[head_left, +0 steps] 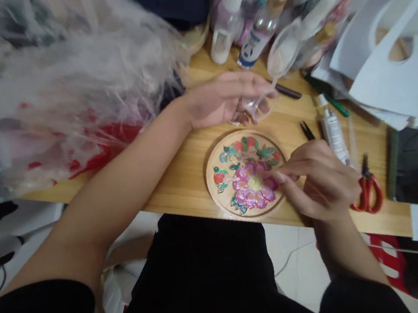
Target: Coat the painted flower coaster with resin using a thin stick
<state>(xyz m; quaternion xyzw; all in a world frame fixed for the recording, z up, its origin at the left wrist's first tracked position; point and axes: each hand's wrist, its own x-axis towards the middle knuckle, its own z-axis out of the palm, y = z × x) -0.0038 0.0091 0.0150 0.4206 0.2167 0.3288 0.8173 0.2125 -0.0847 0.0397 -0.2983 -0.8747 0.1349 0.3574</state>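
On the table by its near edge lies a round wooden plate bearing colourful painted pieces with shiny outlines. A large pink flower with a pale yellow centre lies over its lower right part. My right hand is closed in a pinch, thumb and forefinger at the flower's right petals. Beyond the plate, my left hand has its fingers curled round the thin handle of a clear plastic spoon, its bowl pointing away to the right. A small clear piece near those fingertips is too blurred to name.
Large clear plastic bags crowd the left. Bottles stand at the back. To the right lie a glue tube, dark tweezers, red-handled scissors, a green pen, cut white paper and a phone.
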